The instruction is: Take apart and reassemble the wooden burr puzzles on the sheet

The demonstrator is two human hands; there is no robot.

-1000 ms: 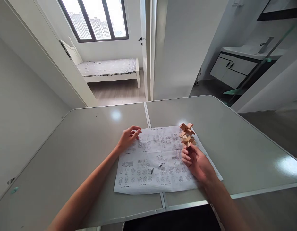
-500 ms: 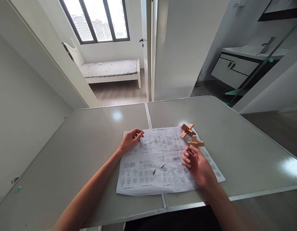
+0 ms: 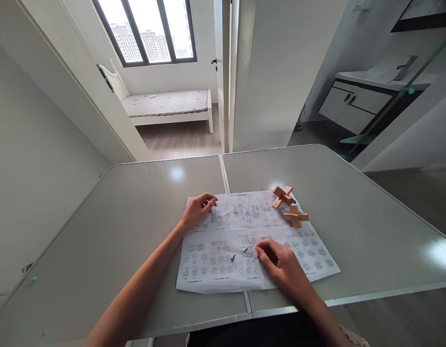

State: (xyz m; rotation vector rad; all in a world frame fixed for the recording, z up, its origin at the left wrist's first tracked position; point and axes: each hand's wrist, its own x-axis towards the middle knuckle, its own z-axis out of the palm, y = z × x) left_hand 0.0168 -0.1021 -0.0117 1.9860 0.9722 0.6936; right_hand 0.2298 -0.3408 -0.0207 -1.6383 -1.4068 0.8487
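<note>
A printed sheet of diagrams [image 3: 244,226] lies flat on the grey table [image 3: 136,226]. My left hand [image 3: 197,210] rests on the sheet's upper left corner with its fingers loosely curled, holding nothing. My right hand [image 3: 281,267] lies on the lower middle of the sheet, fingertips touching the paper near some black marks. Two wooden burr puzzles stand on the sheet's upper right: one cross-shaped puzzle [image 3: 282,195] farther off and a second wooden puzzle [image 3: 295,216] just in front of it. Both are apart from my hands.
The table has a seam down its middle [image 3: 225,178] and a rounded far edge. Beyond it stands a white wall corner with a door [image 3: 223,77]. A bed [image 3: 165,103] lies under a window at the back left. A sink cabinet [image 3: 356,106] stands at the right.
My right hand set the wooden puzzle it held down on the sheet beside the other one. It then drew back left and toward me onto the paper. My left hand stayed put.
</note>
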